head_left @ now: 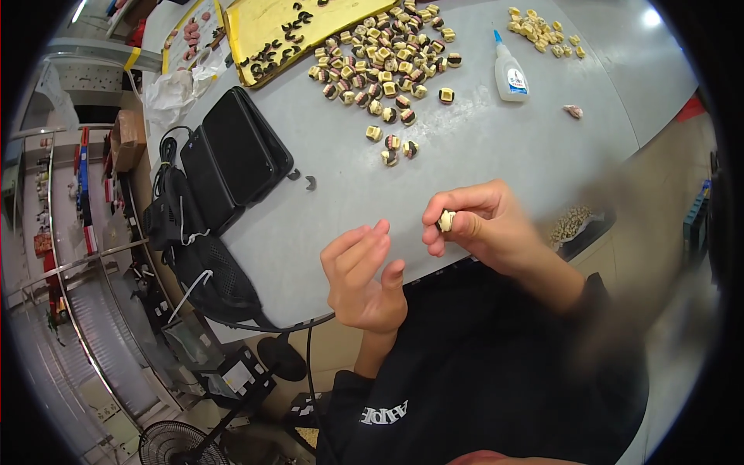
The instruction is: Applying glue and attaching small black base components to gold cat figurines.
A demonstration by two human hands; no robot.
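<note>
Between the thumb and fingers of my right hand (492, 229) is a small cream-and-black molded piece (446, 221), held above the table's near edge. To its left, my left hand (360, 279) is raised with its fingers apart and nothing in them. Beyond both hands lies a spread-out pile of similar cream, black and pink pieces (380, 70), with a few loose ones closer to me. Small black curved parts (267, 54) are scattered on a yellow tray (341, 19) at the far left. Two more dark curved bits (311, 183) lie by the black folding device.
The black folding device (244, 147) and a black mesh bag (217, 271) with cords occupy the table's left side. A clear glue bottle (510, 74) with a blue tip stands or lies at far right, near plain cream pieces (542, 31). Below the right edge is a container of small pieces (573, 229).
</note>
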